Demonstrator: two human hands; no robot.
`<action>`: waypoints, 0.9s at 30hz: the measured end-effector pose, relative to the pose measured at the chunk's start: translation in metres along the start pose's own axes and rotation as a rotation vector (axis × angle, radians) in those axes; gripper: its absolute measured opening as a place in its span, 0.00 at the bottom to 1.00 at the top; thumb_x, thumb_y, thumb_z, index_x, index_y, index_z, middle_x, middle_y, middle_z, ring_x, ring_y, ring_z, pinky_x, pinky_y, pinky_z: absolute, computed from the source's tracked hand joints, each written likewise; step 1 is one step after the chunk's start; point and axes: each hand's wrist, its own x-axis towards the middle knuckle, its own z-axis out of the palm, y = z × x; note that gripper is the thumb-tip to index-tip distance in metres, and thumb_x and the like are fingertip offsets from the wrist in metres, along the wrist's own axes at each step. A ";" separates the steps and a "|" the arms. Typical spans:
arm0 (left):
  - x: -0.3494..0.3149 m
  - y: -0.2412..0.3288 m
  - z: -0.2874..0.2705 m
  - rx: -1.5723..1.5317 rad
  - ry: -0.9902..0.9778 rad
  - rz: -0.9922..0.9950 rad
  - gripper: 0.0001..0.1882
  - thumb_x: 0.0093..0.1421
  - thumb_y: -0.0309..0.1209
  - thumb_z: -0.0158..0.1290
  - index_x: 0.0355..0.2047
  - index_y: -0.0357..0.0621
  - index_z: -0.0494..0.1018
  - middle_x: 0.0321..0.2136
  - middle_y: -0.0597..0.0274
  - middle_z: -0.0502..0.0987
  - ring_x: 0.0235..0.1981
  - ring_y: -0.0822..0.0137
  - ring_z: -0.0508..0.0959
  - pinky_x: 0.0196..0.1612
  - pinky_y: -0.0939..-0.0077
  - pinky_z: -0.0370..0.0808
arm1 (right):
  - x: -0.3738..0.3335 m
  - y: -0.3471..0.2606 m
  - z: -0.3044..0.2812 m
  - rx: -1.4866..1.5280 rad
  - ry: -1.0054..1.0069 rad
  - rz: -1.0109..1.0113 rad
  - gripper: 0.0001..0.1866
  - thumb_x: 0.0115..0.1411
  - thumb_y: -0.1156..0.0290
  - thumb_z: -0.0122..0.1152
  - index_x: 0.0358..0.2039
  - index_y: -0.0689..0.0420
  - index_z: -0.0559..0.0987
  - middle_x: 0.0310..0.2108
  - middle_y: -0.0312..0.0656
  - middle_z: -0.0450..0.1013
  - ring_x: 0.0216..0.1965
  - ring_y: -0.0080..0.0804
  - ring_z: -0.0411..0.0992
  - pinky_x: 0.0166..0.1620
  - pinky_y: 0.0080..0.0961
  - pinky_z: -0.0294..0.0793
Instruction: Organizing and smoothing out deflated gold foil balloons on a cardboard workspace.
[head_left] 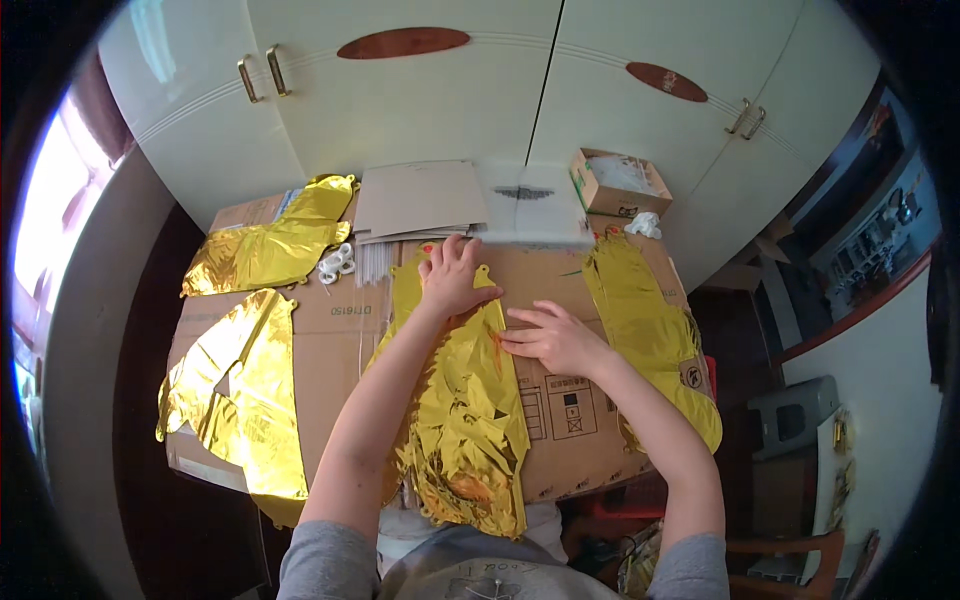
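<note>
A flat gold foil balloon (465, 410) lies lengthwise in front of me on the cardboard, its lower part crinkled and shiny. My left hand (455, 282) rests on its far end, fingers spread and slightly bent, pressing down on the foil. Beside it, my right hand (555, 338) has its fingers stretched out, the tips touching the balloon's right edge. Neither hand grips anything that I can see. Another flat gold foil balloon (645, 325) lies to the right, partly behind my right forearm. Two more are on the left: a near foil balloon (265, 400) and a far foil balloon (270, 245).
Cardboard (330, 350) covers the work surface. Along the back are stacked grey-brown boards (420, 200), a clear plastic sheet (535, 205) and an open carton (620, 190) with plastic bags. White ribbon rolls (337, 264) and a crumpled white wad (645, 225) lie nearby. Pale cabinets (450, 100) stand behind.
</note>
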 end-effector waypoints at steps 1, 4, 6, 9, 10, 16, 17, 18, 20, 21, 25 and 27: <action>0.000 0.002 -0.002 0.009 -0.015 -0.007 0.52 0.41 0.61 0.64 0.63 0.55 0.56 0.63 0.49 0.53 0.64 0.46 0.54 0.56 0.42 0.58 | -0.002 -0.002 -0.002 0.001 -0.007 -0.007 0.19 0.58 0.70 0.51 0.49 0.41 0.80 0.55 0.23 0.71 0.64 0.29 0.59 0.65 0.44 0.55; 0.001 0.001 0.000 0.011 -0.020 -0.010 0.54 0.41 0.61 0.64 0.64 0.55 0.55 0.64 0.48 0.53 0.64 0.44 0.54 0.56 0.41 0.57 | -0.005 -0.010 -0.011 0.007 -0.032 -0.036 0.20 0.56 0.71 0.53 0.49 0.41 0.80 0.55 0.23 0.71 0.63 0.28 0.60 0.64 0.45 0.56; 0.002 0.000 0.001 0.002 -0.019 -0.009 0.55 0.40 0.61 0.64 0.65 0.55 0.54 0.64 0.48 0.53 0.64 0.43 0.54 0.57 0.40 0.56 | -0.008 -0.017 -0.018 0.006 -0.061 -0.053 0.20 0.56 0.71 0.54 0.49 0.42 0.79 0.55 0.23 0.71 0.63 0.27 0.60 0.64 0.46 0.56; 0.002 0.000 0.000 -0.002 -0.023 -0.010 0.55 0.40 0.62 0.64 0.65 0.56 0.54 0.64 0.48 0.52 0.64 0.43 0.54 0.57 0.40 0.55 | -0.015 -0.026 -0.018 -0.012 -0.029 -0.073 0.20 0.55 0.71 0.54 0.48 0.42 0.80 0.55 0.23 0.71 0.63 0.28 0.60 0.64 0.46 0.56; 0.002 0.000 0.000 0.002 -0.019 -0.008 0.55 0.40 0.62 0.64 0.65 0.56 0.54 0.64 0.48 0.52 0.64 0.43 0.54 0.57 0.40 0.55 | -0.017 -0.029 -0.017 -0.006 -0.025 -0.072 0.20 0.55 0.71 0.54 0.48 0.42 0.80 0.55 0.23 0.71 0.63 0.28 0.60 0.65 0.46 0.56; 0.002 0.002 -0.002 0.016 -0.032 -0.009 0.55 0.41 0.62 0.63 0.65 0.56 0.54 0.64 0.48 0.53 0.64 0.44 0.53 0.58 0.42 0.54 | -0.036 -0.042 -0.011 0.037 0.004 -0.063 0.21 0.52 0.73 0.57 0.48 0.42 0.80 0.55 0.25 0.71 0.63 0.31 0.60 0.65 0.47 0.55; 0.002 0.002 -0.003 0.016 -0.040 -0.012 0.55 0.41 0.62 0.63 0.65 0.56 0.54 0.64 0.48 0.53 0.64 0.44 0.53 0.59 0.42 0.54 | -0.037 -0.045 -0.011 0.049 0.000 -0.060 0.21 0.52 0.73 0.57 0.48 0.42 0.80 0.55 0.25 0.71 0.63 0.31 0.60 0.65 0.47 0.55; 0.002 0.002 -0.003 0.016 -0.041 -0.014 0.54 0.41 0.61 0.63 0.65 0.56 0.54 0.64 0.48 0.53 0.64 0.44 0.53 0.59 0.42 0.54 | -0.039 -0.047 -0.012 0.059 -0.005 -0.056 0.22 0.52 0.73 0.57 0.48 0.42 0.80 0.55 0.25 0.71 0.63 0.31 0.60 0.65 0.47 0.55; 0.002 0.002 -0.003 0.015 -0.044 -0.019 0.54 0.41 0.61 0.63 0.65 0.57 0.54 0.64 0.48 0.53 0.64 0.44 0.53 0.59 0.42 0.54 | -0.043 -0.051 -0.012 0.069 -0.004 -0.064 0.21 0.51 0.72 0.57 0.48 0.42 0.80 0.55 0.25 0.71 0.63 0.31 0.60 0.64 0.47 0.54; 0.002 0.002 -0.003 0.013 -0.041 -0.019 0.54 0.41 0.61 0.63 0.65 0.56 0.54 0.64 0.48 0.53 0.64 0.44 0.53 0.59 0.42 0.54 | -0.045 -0.053 -0.012 0.073 -0.004 -0.069 0.21 0.51 0.72 0.58 0.47 0.42 0.80 0.55 0.25 0.71 0.63 0.31 0.59 0.64 0.47 0.54; 0.002 0.002 -0.001 0.008 -0.037 -0.016 0.54 0.41 0.61 0.63 0.65 0.56 0.55 0.64 0.48 0.53 0.64 0.45 0.53 0.59 0.42 0.54 | -0.051 -0.065 -0.015 0.080 -0.004 -0.035 0.21 0.51 0.72 0.58 0.47 0.44 0.80 0.56 0.27 0.71 0.63 0.32 0.60 0.64 0.49 0.54; 0.002 0.002 0.000 0.002 -0.032 -0.011 0.54 0.41 0.61 0.63 0.65 0.56 0.55 0.64 0.48 0.53 0.64 0.45 0.53 0.59 0.42 0.54 | -0.055 -0.072 -0.012 0.069 0.026 -0.001 0.21 0.50 0.73 0.58 0.46 0.45 0.80 0.56 0.28 0.71 0.63 0.33 0.60 0.64 0.49 0.54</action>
